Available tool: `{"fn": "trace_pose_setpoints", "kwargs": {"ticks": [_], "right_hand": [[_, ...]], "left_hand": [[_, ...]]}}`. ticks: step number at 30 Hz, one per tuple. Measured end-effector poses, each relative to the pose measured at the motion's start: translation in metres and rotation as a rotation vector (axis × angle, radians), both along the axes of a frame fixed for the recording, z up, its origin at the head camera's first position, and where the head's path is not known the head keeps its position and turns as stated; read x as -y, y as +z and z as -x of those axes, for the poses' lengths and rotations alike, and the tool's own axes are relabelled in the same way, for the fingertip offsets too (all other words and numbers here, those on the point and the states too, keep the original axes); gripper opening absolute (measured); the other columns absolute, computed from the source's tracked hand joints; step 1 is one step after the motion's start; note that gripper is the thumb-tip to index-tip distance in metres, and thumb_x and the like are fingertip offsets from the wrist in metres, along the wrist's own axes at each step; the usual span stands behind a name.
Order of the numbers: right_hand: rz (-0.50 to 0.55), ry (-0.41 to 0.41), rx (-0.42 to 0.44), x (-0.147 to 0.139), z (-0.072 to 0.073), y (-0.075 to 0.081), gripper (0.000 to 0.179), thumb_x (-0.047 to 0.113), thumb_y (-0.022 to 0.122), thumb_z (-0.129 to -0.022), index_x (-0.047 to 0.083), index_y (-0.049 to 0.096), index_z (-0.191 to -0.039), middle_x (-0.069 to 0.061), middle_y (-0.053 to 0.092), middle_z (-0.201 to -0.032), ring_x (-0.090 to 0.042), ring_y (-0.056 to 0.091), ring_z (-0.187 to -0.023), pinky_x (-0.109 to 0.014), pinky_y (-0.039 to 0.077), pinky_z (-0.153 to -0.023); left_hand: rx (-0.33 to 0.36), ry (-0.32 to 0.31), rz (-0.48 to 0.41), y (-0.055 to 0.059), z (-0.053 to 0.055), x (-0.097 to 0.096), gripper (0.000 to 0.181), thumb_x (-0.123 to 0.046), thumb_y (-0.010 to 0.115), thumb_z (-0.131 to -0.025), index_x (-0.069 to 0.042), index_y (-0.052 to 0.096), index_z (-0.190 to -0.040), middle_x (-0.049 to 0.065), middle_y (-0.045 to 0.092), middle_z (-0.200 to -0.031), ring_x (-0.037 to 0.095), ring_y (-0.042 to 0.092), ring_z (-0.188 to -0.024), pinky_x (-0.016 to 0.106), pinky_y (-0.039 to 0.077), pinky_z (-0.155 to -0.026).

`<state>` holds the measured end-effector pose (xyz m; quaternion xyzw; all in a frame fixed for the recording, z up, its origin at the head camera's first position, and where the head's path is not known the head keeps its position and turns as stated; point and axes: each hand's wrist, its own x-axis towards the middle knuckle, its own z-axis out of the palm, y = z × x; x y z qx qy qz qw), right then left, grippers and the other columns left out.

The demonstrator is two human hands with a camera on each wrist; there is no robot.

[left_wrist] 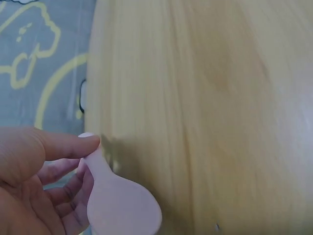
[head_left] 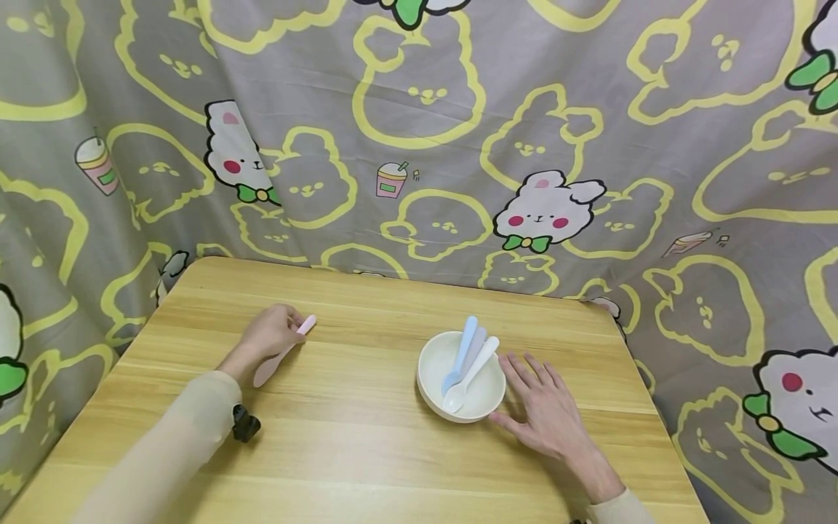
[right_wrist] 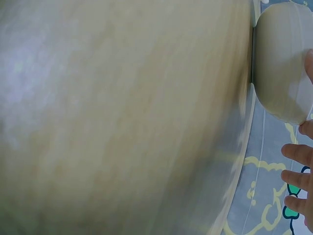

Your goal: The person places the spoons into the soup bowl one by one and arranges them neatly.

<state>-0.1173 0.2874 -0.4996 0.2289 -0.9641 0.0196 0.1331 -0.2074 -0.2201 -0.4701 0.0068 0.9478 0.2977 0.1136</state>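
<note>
Over the left part of the table, my left hand [head_left: 271,331] pinches a pink spoon [head_left: 268,369] by its handle. In the left wrist view the thumb lies on the handle and the spoon's bowl end [left_wrist: 124,208] points toward the camera. Right of centre stands a white bowl [head_left: 428,393]. Inside it lean a blue spoon [head_left: 467,342], a greyish-purple spoon [head_left: 479,342] and a white spoon [head_left: 482,356], handles over the far rim. My right hand [head_left: 546,407] is spread at the bowl's right side, its fingers straight, and the right wrist view shows fingertips against the bowl's wall [right_wrist: 279,63].
The wooden table [head_left: 353,451] has a light grain and ends at the back against a grey curtain [head_left: 327,94] with yellow outlines and rabbit prints. Curtain also hangs along the left and right sides. A small black device [head_left: 245,423] sits on the left wrist.
</note>
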Motion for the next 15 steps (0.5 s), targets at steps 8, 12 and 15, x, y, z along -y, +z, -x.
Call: {"fn": "trace_pose_setpoints", "kwargs": {"ticks": [8, 12, 15], "right_hand": [[-0.002, -0.001, -0.001, 0.000, 0.000, 0.001, 0.096, 0.080, 0.053, -0.076, 0.025, 0.032, -0.152, -0.002, 0.043, -0.153, -0.034, 0.037, -0.142, -0.057, 0.029, -0.116], [-0.004, -0.002, -0.003, 0.000, 0.000, 0.001, 0.096, 0.080, 0.053, -0.077, 0.024, 0.032, -0.152, -0.002, 0.043, -0.153, -0.034, 0.037, -0.142, -0.057, 0.029, -0.116], [-0.004, -0.002, -0.002, 0.000, 0.000, 0.002, 0.096, 0.080, 0.053, -0.077, 0.024, 0.032, -0.152, -0.002, 0.043, -0.153, -0.034, 0.037, -0.142, -0.057, 0.029, -0.116]], "left_hand": [[0.016, 0.017, -0.133, 0.017, 0.000, -0.031, 0.033, -0.019, 0.068, -0.088, -0.004, 0.062, -0.117, 0.014, 0.069, -0.107, 0.022, 0.066, -0.087, 0.026, 0.056, -0.067], [0.023, 0.027, -0.187, 0.023, 0.001, -0.048, 0.034, -0.018, 0.068, -0.088, -0.006, 0.062, -0.119, 0.014, 0.067, -0.106, 0.019, 0.066, -0.080, 0.025, 0.056, -0.062], [0.022, 0.022, -0.218, 0.027, 0.002, -0.059, 0.034, -0.017, 0.066, -0.088, -0.007, 0.061, -0.120, 0.014, 0.066, -0.107, 0.018, 0.066, -0.077, 0.025, 0.056, -0.059]]}}
